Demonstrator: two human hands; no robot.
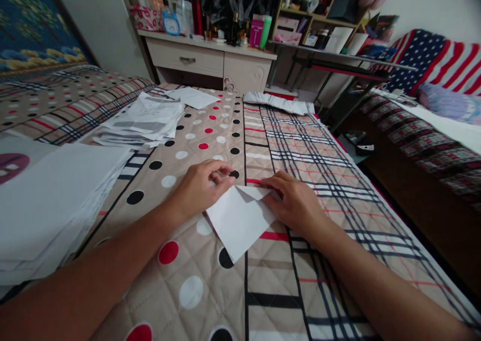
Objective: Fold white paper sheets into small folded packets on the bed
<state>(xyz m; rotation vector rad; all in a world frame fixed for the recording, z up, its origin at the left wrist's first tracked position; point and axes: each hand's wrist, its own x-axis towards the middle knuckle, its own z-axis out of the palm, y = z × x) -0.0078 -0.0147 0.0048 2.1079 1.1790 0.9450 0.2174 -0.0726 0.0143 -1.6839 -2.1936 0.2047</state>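
A white sheet of paper (240, 223), folded to a small piece with one corner pointing toward me, lies on the quilted bedspread in front of me. Along its far edge a narrow triangular flap (253, 192) is turned over. My left hand (201, 186) is closed at the paper's far left side, its thumb and fingers curled together near the top corner and covering part of the left edge. On the other side, my right hand (293, 201) grips the right corner by the flap, thumb and fingers over the paper. That corner is hidden under the fingers.
To the left lie a large stack of white sheets (63, 191) and a pile of printed papers (143, 120). A folded white strip (280, 102) rests at the bed's far edge. Beyond stands a cluttered dresser (203, 55); a second bed (432, 130) is at the right.
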